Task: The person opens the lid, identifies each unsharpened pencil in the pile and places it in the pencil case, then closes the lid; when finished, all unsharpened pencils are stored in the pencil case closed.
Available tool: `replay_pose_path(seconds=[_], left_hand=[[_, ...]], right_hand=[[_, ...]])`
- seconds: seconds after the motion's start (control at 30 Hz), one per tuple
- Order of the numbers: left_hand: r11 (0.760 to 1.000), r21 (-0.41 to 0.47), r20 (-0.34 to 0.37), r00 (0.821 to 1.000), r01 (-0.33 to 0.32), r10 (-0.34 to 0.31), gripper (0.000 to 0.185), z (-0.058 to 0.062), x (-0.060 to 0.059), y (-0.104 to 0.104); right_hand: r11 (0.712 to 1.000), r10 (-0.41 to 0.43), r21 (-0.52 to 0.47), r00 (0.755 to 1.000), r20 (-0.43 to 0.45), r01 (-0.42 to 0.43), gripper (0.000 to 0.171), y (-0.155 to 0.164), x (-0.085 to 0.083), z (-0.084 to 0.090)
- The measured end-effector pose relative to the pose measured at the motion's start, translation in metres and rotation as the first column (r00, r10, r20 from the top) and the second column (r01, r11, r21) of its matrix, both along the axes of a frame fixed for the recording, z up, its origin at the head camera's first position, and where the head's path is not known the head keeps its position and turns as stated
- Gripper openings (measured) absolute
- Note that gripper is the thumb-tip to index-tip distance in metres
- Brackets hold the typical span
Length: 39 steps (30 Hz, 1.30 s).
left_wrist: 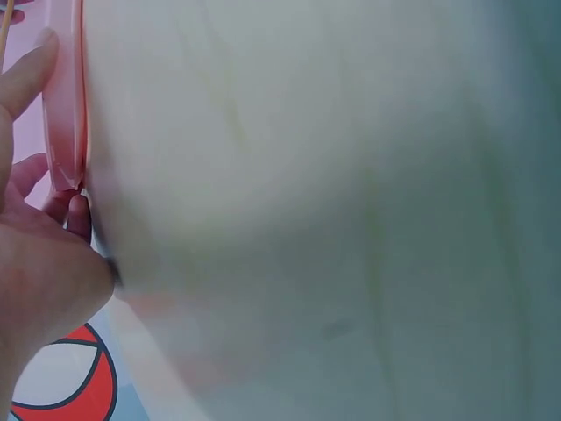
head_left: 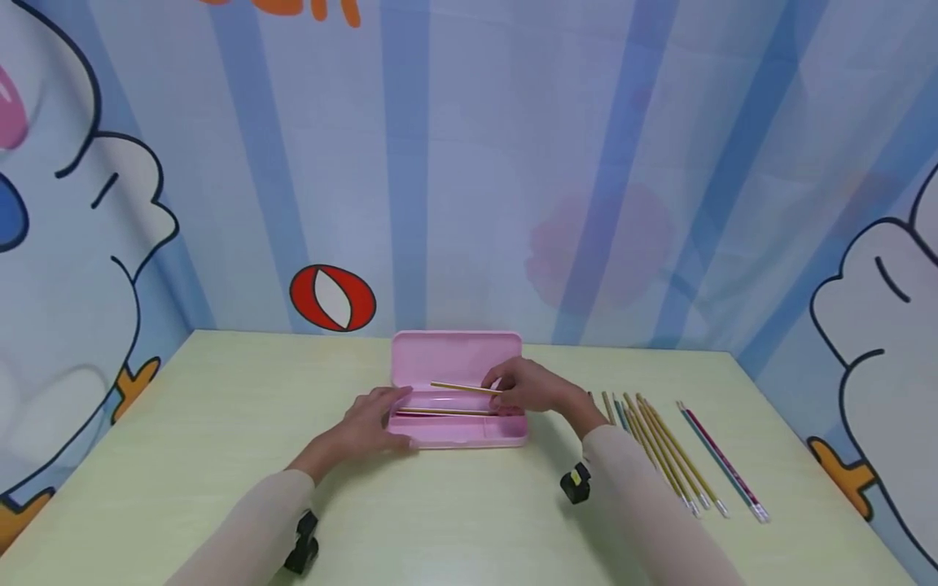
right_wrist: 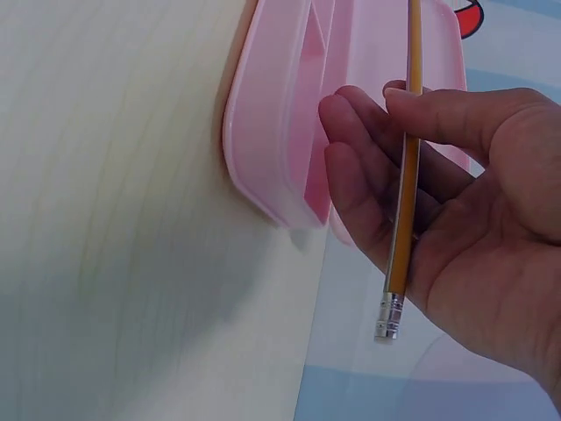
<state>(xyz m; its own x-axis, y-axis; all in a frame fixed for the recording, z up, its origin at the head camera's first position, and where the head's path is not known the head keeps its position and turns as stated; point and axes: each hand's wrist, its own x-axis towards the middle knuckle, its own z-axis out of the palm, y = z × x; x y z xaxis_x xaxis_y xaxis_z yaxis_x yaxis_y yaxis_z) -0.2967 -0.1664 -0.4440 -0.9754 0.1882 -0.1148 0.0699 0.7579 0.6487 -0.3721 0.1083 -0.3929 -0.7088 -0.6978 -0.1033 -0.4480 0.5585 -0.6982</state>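
Observation:
A pink pencil case (head_left: 456, 352) lies open at the middle of the table, its lid tipped back toward the curtain. My left hand (head_left: 369, 425) grips the case's left end, thumb on the front side and fingers round the corner in the left wrist view. Above the tray, my right hand (head_left: 533, 387) pinches a yellow pencil (right_wrist: 401, 232) between thumb and fingers. That pencil's silver ferrule and eraser end point back past the palm, while its other end reaches left over the case. Inside the tray lies another yellow pencil (head_left: 443, 413), partly hidden by the hands.
To the right, several yellow pencils (head_left: 668, 448) lie side by side, partly behind the right forearm. Beside them are a dark red pencil (head_left: 725, 461) and a blue-green one. A striped blue curtain (head_left: 469, 203) with cartoon figures rises behind the table.

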Motion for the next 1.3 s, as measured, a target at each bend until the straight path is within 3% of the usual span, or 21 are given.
replay_pose_path(seconds=[0.37, 0.87, 1.3], left_hand=[[1.0, 0.004, -0.01, 1.0, 0.001, -0.001, 0.086, -0.006, -0.002, 0.002], [1.0, -0.009, -0.013, 1.0, -0.012, 0.012, 0.084, -0.003, -0.002, 0.004], [1.0, -0.002, 0.01, 1.0, -0.027, 0.027, 0.085, -0.001, -0.002, 0.002]], right_hand=[[0.991, -0.082, 0.101, 0.996, -0.036, 0.085, 0.02, -0.019, 0.002, -0.005], [0.989, -0.009, 0.144, 0.989, -0.148, 0.03, 0.018, -0.038, -0.001, -0.011], [0.987, -0.054, 0.145, 0.993, -0.106, 0.069, 0.017, -0.046, -0.002, -0.013]])
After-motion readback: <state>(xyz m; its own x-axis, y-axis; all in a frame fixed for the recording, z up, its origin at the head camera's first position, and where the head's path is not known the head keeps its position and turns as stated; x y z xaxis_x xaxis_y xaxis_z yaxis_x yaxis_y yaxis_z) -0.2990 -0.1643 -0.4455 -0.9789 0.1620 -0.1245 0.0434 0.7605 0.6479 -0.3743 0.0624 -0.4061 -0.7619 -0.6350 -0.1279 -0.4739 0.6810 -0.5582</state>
